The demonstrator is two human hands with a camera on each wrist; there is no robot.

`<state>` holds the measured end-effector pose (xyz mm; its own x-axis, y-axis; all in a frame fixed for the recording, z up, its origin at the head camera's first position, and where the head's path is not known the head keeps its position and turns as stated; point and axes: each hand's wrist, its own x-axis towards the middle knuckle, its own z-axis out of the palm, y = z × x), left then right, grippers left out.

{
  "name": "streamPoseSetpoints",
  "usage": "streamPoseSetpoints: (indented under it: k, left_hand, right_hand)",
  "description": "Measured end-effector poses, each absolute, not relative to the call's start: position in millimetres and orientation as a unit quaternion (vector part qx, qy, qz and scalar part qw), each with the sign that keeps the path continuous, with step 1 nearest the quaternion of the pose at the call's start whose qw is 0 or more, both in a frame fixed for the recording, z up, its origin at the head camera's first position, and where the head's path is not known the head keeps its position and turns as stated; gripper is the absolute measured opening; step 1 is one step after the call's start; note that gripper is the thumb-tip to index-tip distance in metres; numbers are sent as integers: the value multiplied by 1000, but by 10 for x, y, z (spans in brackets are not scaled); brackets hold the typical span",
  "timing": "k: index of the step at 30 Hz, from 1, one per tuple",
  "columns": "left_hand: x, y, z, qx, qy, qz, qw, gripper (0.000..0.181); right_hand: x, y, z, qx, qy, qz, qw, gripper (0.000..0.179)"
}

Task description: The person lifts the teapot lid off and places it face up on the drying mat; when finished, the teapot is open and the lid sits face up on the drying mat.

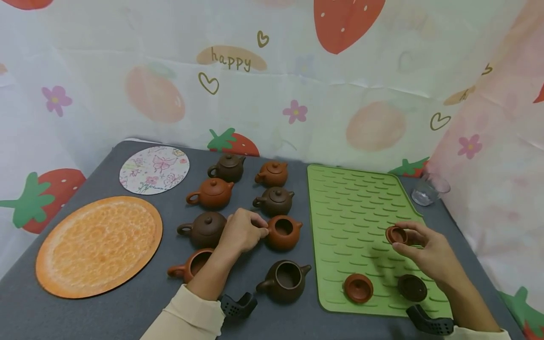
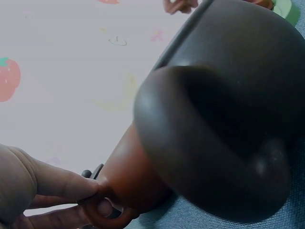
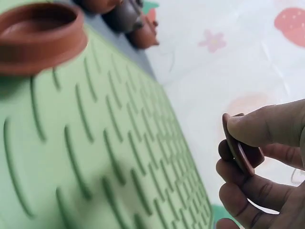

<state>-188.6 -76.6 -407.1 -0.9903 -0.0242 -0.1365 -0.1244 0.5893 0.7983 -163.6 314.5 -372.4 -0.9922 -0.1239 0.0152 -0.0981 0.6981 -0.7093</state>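
My left hand [image 1: 243,231] pinches the handle of an orange-brown clay teapot [image 1: 283,244], whose top is uncovered. The left wrist view shows thumb and fingers at that handle, the orange-brown teapot [image 2: 131,171] standing behind a large dark teapot [image 2: 248,57]. Over the green ridged mat [image 1: 352,212], my right hand [image 1: 433,252] holds a reddish-brown teapot lid [image 1: 392,234], tilted with its hollow underside showing. In the right wrist view the lid [image 3: 240,150] is between thumb and fingers, above the mat. A reddish lid [image 1: 358,295] and a dark lid [image 1: 412,288] lie on the mat.
Lidless teapots, one dark [image 1: 284,292] and one orange-brown [image 1: 187,271], stand near the front. Several lidded teapots [image 1: 212,193] stand farther back. At left lie an orange round mat [image 1: 99,248] and a floral round mat [image 1: 154,170]. A clear glass [image 1: 427,191] stands back right.
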Motion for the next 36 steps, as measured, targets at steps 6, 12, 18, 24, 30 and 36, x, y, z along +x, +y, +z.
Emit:
streamPoseSetpoints:
  k: [6,12,18,24,30,36]
  left_hand:
    - [-1884,-767,-4069,-43,891,449,52,7]
    - [-1876,-768,-4072,-43,891,449,53,7]
    - [-1877,-773,-4076,-40,891,449,49,7]
    - [-1884,-773,-4087,-42,890,451,49,7]
    - [-1877,-767,-4084,-40,891,450,49,7]
    - [-1858,-773,-4034,-34,898,436,44,5]
  right_hand:
    - [-1703,3270,-3883,-54,919,-388,54,52]
    - [-1740,3355,-3994,-49,920,-376,99,48]
    - [-1786,3388,-4066,-52,923,-363,112,46]
    - [-1814,3377,-4112,-62,943,-313,95,46]
    - [-1808,3366,-4103,-61,959,-264,84,49]
    - [-1778,3383,-4025,-35,958,-267,99,56]
